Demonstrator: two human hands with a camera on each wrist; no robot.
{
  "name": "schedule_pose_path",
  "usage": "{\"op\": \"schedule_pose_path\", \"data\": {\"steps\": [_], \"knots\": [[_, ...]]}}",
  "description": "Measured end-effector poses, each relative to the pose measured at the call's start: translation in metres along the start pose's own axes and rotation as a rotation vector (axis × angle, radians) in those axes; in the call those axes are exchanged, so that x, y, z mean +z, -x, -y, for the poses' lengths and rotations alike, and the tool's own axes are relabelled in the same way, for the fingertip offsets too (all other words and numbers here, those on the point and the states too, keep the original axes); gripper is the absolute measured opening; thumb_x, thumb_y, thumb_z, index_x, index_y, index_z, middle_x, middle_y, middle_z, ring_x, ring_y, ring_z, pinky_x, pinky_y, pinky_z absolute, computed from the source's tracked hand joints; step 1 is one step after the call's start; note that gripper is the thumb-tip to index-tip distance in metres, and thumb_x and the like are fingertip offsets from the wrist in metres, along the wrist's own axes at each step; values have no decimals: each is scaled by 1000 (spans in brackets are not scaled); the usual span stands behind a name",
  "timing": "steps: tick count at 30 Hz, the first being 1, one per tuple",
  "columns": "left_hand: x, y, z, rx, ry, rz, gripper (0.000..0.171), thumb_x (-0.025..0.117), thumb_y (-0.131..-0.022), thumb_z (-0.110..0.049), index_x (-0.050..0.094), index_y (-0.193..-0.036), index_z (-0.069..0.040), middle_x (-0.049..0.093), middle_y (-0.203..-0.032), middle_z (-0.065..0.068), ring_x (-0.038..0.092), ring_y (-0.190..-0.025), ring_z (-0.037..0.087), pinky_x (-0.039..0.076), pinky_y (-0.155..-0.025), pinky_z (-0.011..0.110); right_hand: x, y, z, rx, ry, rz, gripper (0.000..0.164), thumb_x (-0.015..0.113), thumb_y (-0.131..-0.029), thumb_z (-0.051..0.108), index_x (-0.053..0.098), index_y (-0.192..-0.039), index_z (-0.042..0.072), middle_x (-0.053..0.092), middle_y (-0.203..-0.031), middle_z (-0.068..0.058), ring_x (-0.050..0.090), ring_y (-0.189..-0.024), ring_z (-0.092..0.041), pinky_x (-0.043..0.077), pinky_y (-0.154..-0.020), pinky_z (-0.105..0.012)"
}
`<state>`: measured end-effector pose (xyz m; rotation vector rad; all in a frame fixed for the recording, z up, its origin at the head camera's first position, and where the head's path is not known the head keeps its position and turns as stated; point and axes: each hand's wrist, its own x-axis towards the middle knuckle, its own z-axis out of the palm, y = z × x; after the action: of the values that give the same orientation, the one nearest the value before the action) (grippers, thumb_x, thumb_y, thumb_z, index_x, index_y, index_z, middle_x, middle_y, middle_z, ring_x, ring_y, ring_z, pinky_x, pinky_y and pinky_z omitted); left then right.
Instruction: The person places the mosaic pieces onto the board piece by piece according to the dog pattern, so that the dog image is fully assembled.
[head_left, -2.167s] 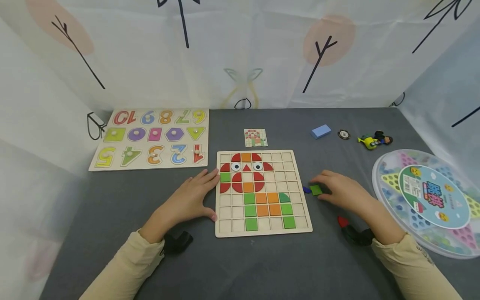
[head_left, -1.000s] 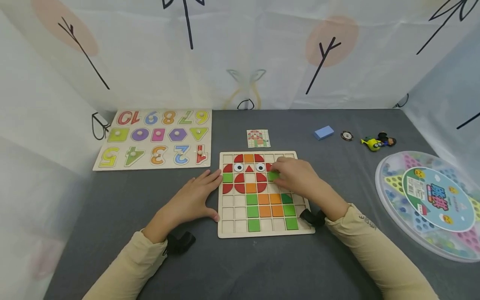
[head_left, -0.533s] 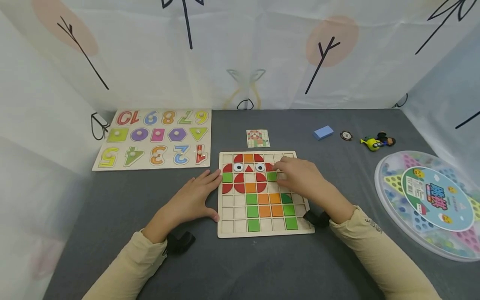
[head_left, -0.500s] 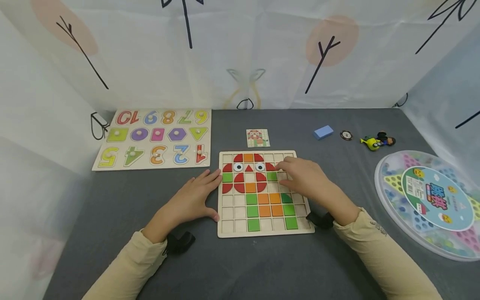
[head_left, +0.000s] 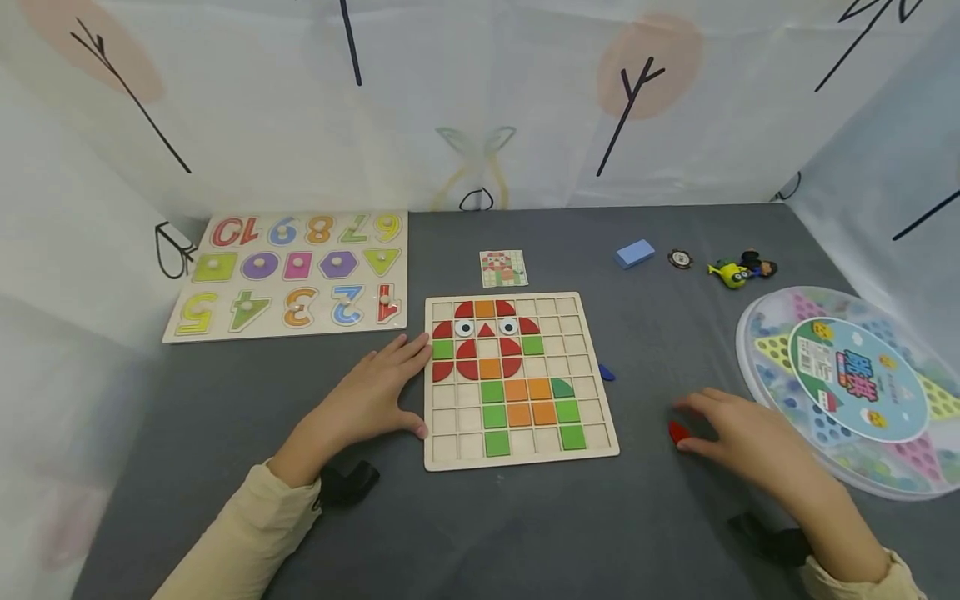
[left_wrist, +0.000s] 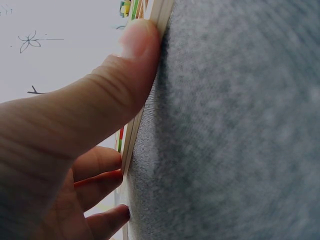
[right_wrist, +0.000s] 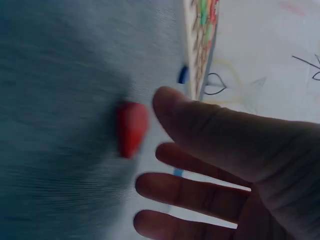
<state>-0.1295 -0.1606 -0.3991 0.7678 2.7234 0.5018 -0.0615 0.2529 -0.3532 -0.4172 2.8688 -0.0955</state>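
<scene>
The right hand (head_left: 738, 429) lies on the grey table (head_left: 660, 325) with fingers loosely spread, holding nothing. Its fingertips are just beside a small red piece (head_left: 677, 432), on that piece's right; whether they touch is hard to tell, and the right wrist view is blurred. The left hand (head_left: 367, 396) lies flat, fingers straight, its thumb and fingertips pressed against the left edge of a wooden grid board (head_left: 592, 425) partly filled with coloured tiles. A blue piece (head_left: 606, 373) lies just right of the board. The forearms are cut off at the near edge.
</scene>
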Motion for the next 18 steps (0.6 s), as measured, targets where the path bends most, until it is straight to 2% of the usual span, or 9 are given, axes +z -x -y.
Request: {"op": "schedule_pose_path", "data": {"steps": [3, 8, 10, 15, 17, 18], "knots": [[0, 0, 0, 3, 2, -3, 107, 75, -55, -53, 28, -140, -10, 20, -147, 4, 12, -135, 30, 18, -100, 58, 9, 5, -1, 12, -4, -27, 38, 75, -66, 31, 63, -97, 12, 60, -86, 3, 55, -71, -10, 43, -57, -31], [1, 2, 1, 19, 3, -12, 106, 75, -55, -53, 28, -140, -10, 20, -147, 5, 14, -135, 31, 20, -99, 59, 19, 5, 5, -16, -8, -91, 29, 76, -66, 17, 62, -91, 13, 58, -82, 4, 54, -66, -10, 44, -54, -32], [1, 2, 1, 24, 1, -16, 106, 75, -55, -53, 29, -139, -10, 21, -147, 5, 14, -135, 31, 20, -99, 59, 22, 4, 8, -60, -12, -130, 27, 75, -66, 10, 62, -89, 16, 56, -81, 6, 52, -64, -8, 43, -52, -30], [0, 2, 0, 24, -4, -23, 105, 76, -55, -52, 29, -139, -9, 21, -147, 5, 14, -135, 31, 20, -99, 59, 26, -3, 12, -252, -19, -258, 29, 69, -67, -5, 62, -82, 20, 51, -79, 10, 47, -66, -6, 41, -55, -29], [0, 2, 0, 22, -5, -23, 106, 76, -55, -52, 29, -139, -9, 21, -147, 5, 14, -134, 31, 20, -99, 59, 24, -4, 13, -265, -17, -275, 27, 70, -68, -2, 63, -84, 19, 54, -82, 9, 50, -71, -9, 42, -58, -31], [-1, 2, 0, 21, -6, -22, 106, 76, -55, -53, 29, -139, -9, 21, -147, 5, 14, -135, 31, 20, -99, 59, 23, -4, 13, -245, -17, -272, 26, 71, -68, 2, 64, -87, 18, 55, -83, 8, 52, -72, -10, 42, -58, -31]]}}
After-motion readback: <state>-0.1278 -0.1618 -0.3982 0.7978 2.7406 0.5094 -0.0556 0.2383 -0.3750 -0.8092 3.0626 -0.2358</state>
